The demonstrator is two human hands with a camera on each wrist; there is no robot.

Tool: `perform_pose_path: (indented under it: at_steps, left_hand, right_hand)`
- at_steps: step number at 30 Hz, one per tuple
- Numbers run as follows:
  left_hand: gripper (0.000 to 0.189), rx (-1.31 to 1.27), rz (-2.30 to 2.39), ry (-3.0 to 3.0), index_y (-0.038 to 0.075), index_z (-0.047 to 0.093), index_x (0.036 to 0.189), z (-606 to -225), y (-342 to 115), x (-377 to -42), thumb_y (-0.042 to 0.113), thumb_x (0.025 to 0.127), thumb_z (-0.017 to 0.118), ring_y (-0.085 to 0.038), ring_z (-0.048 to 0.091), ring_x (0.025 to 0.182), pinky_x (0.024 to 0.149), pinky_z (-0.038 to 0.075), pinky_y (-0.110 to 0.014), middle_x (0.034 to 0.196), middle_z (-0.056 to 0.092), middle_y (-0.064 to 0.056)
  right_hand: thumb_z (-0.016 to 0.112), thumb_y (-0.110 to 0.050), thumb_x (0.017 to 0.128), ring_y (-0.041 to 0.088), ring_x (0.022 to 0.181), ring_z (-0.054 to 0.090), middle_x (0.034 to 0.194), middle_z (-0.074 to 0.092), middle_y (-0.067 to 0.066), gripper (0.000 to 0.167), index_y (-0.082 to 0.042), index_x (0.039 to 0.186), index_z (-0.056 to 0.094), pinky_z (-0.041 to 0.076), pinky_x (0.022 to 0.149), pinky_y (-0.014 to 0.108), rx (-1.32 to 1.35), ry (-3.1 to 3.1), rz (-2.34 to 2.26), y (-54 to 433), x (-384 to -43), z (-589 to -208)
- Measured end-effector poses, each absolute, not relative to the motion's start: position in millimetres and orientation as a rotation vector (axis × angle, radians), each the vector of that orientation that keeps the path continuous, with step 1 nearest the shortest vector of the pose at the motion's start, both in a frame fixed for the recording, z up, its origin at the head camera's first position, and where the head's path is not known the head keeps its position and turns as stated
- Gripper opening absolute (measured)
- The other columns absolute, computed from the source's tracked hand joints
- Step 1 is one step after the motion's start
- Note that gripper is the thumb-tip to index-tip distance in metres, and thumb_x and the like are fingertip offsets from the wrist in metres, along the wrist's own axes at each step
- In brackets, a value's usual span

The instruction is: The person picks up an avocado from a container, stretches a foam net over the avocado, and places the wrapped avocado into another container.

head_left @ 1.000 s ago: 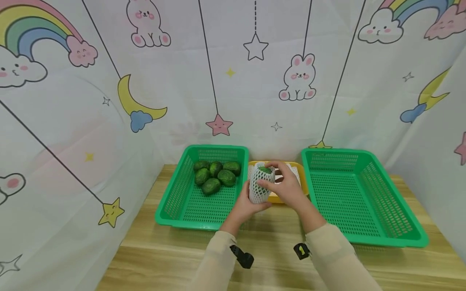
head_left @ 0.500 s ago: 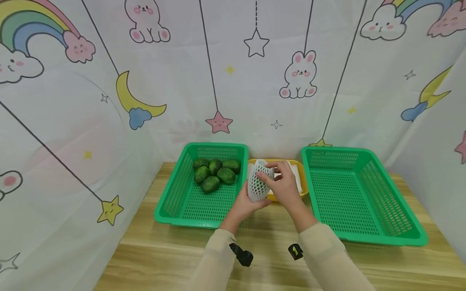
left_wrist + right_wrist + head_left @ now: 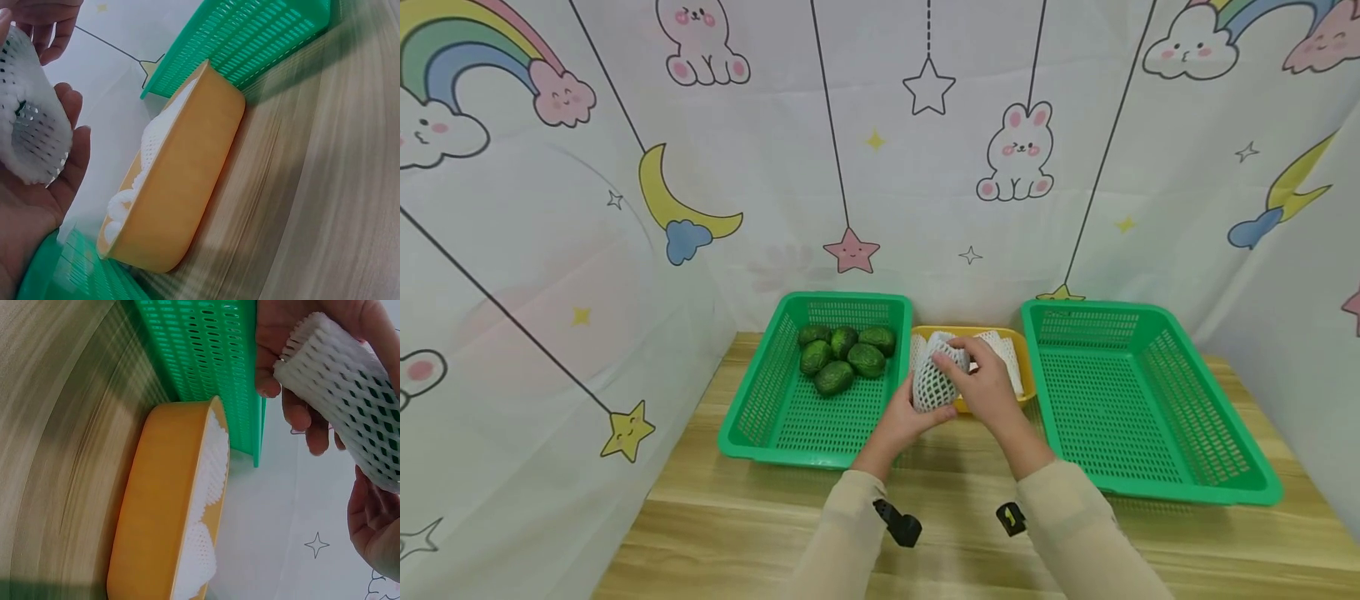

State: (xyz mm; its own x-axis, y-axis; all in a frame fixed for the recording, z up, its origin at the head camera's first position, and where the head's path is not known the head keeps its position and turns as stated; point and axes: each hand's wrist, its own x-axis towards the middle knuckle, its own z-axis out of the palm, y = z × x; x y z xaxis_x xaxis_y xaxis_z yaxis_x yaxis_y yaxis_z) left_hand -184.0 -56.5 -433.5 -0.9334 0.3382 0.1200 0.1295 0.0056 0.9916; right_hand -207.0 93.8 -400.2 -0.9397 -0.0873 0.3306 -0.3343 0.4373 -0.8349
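An avocado sits inside a white foam net sleeve (image 3: 931,385), its green showing through the mesh. My left hand (image 3: 899,422) cups the sleeve from the left and below, thumb across the lower end. At its upper end, my right hand (image 3: 991,385) pinches the net between thumb and fingers. The sleeve's lower end (image 3: 44,140) gapes slightly in the left wrist view. In the right wrist view the stretched mesh (image 3: 353,394) covers the fruit along its side. Several bare avocados (image 3: 833,377) lie in the left green basket (image 3: 752,454).
Behind my hands stands a yellow tray (image 3: 1028,387) with more white foam nets (image 3: 1003,348). To the right is a second green basket (image 3: 1120,417) with a bare perforated floor. All stand on a wooden table (image 3: 955,517) before a patterned white cloth (image 3: 925,183).
A second ago the avocado's green tip showed at the sleeve's upper opening; now the net covers it. My right hand has shifted slightly left, while my left hand keeps its hold.
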Motion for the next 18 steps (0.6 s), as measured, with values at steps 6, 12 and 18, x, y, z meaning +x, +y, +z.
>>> perform_pose_path:
  at_steps: [6,12,18]
  left_hand:
    - [0.07,0.529,2.006,2.109,0.006,0.029,0.141,-432.1,-51.4,-185.6,0.02,0.085,0.068,-0.019,0.053,0.104,0.084,0.046,-0.031,0.122,0.049,-0.011]
    - [0.069,0.578,1.973,2.144,0.009,0.029,0.14,-433.4,-46.6,-188.9,0.011,0.084,0.068,-0.023,0.053,0.106,0.083,0.047,-0.033,0.124,0.047,-0.013]
    - [0.073,0.516,2.021,2.139,0.007,0.024,0.141,-432.1,-42.9,-191.3,0.014,0.084,0.069,-0.025,0.051,0.109,0.086,0.046,-0.034,0.128,0.043,-0.015]
  right_hand:
    - [0.062,-0.041,0.088,0.025,0.102,0.052,0.117,0.056,0.01,0.044,-0.006,0.114,0.06,0.046,0.08,0.044,0.393,-2.534,1.491,98.3,-209.2,-398.3]
    - [0.061,-0.051,0.085,0.026,0.097,0.052,0.116,0.052,0.013,0.07,-0.003,0.134,0.047,0.045,0.08,0.044,0.407,-2.746,1.332,98.5,-211.0,-397.9]
    - [0.067,-0.042,0.084,0.028,0.094,0.05,0.114,0.046,0.015,0.067,-0.006,0.133,0.038,0.046,0.075,0.041,0.353,-2.647,1.583,100.3,-211.9,-396.4]
